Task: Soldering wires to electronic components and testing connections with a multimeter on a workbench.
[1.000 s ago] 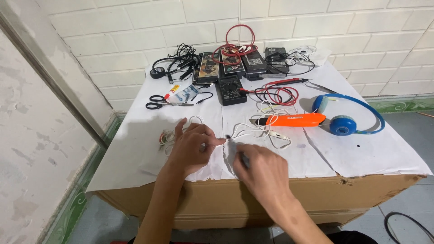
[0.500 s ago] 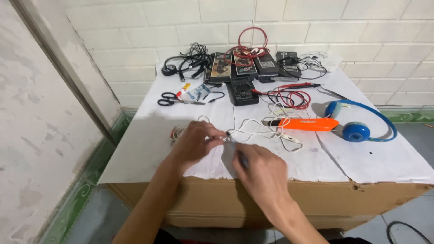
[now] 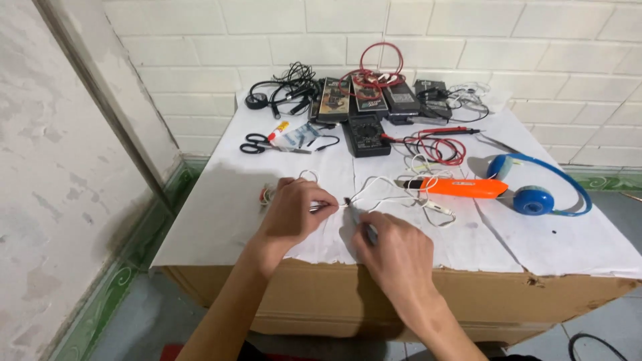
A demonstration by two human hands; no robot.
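Your left hand rests on the white paper sheet that covers the cardboard box table, its fingers pinched shut on the end of a thin white earphone cable near the middle of the near edge. Your right hand lies just to the right of it, closed around a slim grey pen-like tool whose tip points at the pinched cable end — the two hands sit close together, not quite touching. The cable loops away to the right and far side, toward a long orange plastic tool lying across the paper. Right of that lies a pair of blue headphones. Farther back in the middle sits a black handheld multimeter with red test leads coiled beside it, and to the far left a pair of black-handled scissors. Along the far edge — against the white tiled wall — a row of dark flat adapters and tangled black cords is lined up.
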